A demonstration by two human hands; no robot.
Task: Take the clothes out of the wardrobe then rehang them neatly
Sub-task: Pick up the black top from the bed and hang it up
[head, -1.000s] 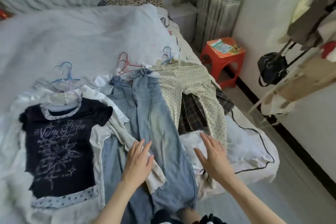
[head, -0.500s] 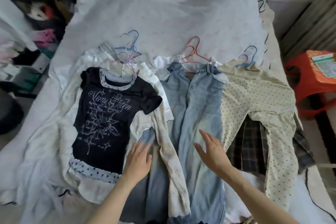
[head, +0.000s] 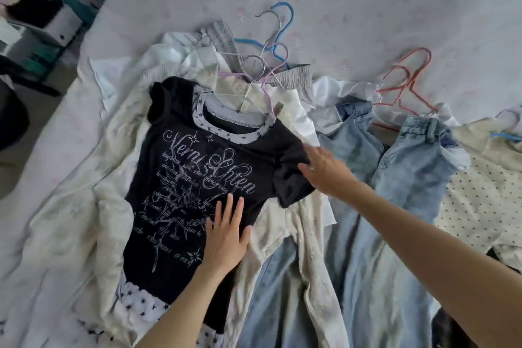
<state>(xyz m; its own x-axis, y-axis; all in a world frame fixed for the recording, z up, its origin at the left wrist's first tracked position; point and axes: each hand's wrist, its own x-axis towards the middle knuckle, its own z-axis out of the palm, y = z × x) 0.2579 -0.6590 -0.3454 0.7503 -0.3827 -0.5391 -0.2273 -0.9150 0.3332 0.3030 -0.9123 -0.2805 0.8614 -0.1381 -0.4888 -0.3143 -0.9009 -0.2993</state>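
Well, a bed (head: 367,8) under a pale grey cover carries the whole spread of clothes. Light blue jeans (head: 395,178) lie lengthwise at the middle right, their waistband near a red hanger (head: 409,79). Cream and white garments (head: 84,206) are heaped to the left, and a dotted cream top (head: 480,198) lies at the far right edge. On the cream heap lies a black T-shirt (head: 197,172) with pale script, its collar on a hanger among a tangle of blue, grey and lilac hangers (head: 271,45). The left hand (head: 226,237) rests flat on the shirt's lower front, fingers straight and together, gripping nothing. The right hand (head: 327,169), fingers extended, touches the shirt's sleeve without closing on it.
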